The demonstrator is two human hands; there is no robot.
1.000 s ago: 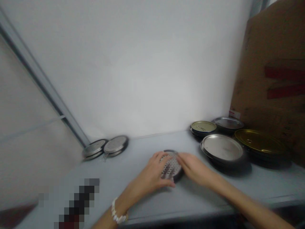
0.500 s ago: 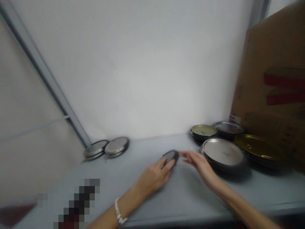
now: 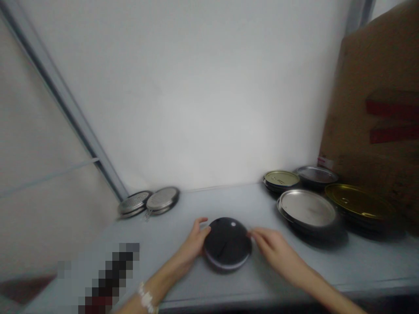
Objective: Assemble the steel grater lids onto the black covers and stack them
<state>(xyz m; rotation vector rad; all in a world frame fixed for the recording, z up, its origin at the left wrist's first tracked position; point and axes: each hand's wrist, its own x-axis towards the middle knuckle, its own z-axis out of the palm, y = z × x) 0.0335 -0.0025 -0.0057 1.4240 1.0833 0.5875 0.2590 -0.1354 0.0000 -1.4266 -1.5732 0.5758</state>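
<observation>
A round, glossy black domed disc with a small white dot near its top edge lies on the pale grey table. A pale rim shows along its front edge. My left hand presses against its left side. The fingertips of my right hand touch its right rim. Both hands hold it from the sides. Its underside is hidden.
Two perforated metal discs stand at the back left. Several metal tin lids, some gold, lie stacked at the right, before a brown cardboard box with red marks. A white wall rises behind. A pixelated patch covers the lower left.
The perforated metal face seen earlier is gone, and a black domed face now shows. The disc lies flat and nearer the front, with my hands on either side of it.
</observation>
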